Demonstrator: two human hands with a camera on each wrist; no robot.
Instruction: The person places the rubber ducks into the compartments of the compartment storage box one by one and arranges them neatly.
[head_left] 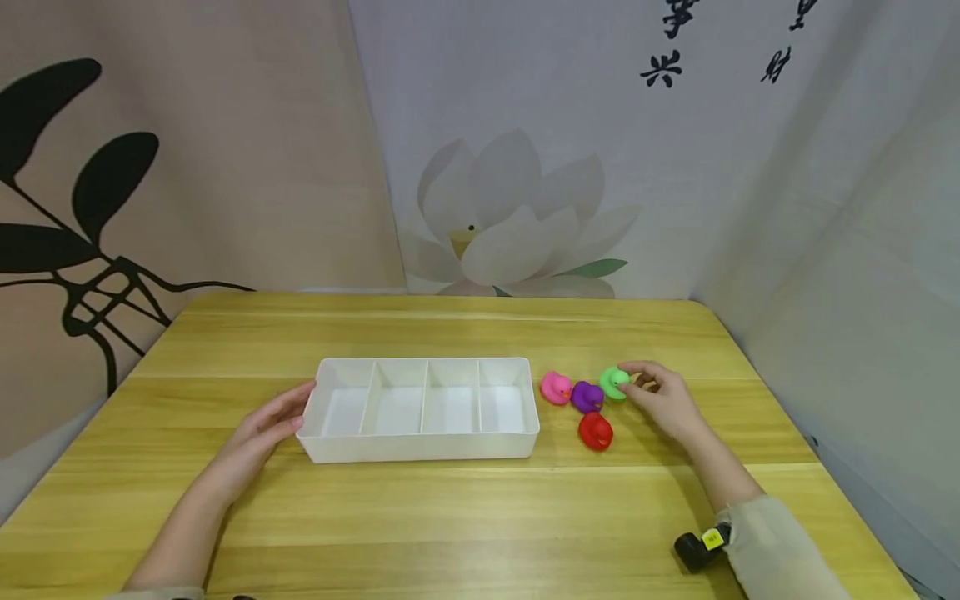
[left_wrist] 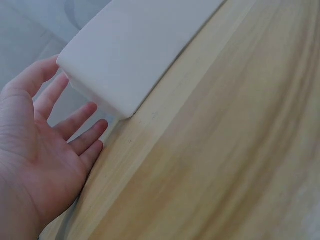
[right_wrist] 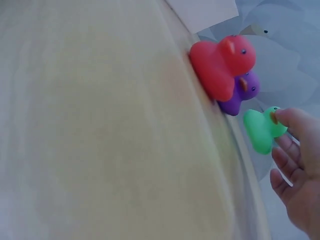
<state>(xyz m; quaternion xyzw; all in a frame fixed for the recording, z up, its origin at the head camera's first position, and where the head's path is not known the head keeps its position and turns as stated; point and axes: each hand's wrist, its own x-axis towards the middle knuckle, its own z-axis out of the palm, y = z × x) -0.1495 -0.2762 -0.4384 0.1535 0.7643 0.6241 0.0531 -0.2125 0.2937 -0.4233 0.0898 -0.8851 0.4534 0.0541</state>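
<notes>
Two hands, left hand [head_left: 264, 429] spread against tray [head_left: 420, 446], right hand [head_left: 663, 400] pinching green duck [head_left: 614, 382]

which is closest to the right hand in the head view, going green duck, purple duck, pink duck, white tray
1. green duck, at the fingertips of the right hand
2. purple duck, to its left
3. pink duck, further left
4. white tray, farthest left

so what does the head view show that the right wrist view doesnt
Only the head view shows the pink duck, the four empty compartments of the white tray and the left hand resting open against its end. Only the right wrist view shows, close up, a fingertip touching the green duck at its beak. Both show the red duck, purple duck, right hand and wooden table.
</notes>
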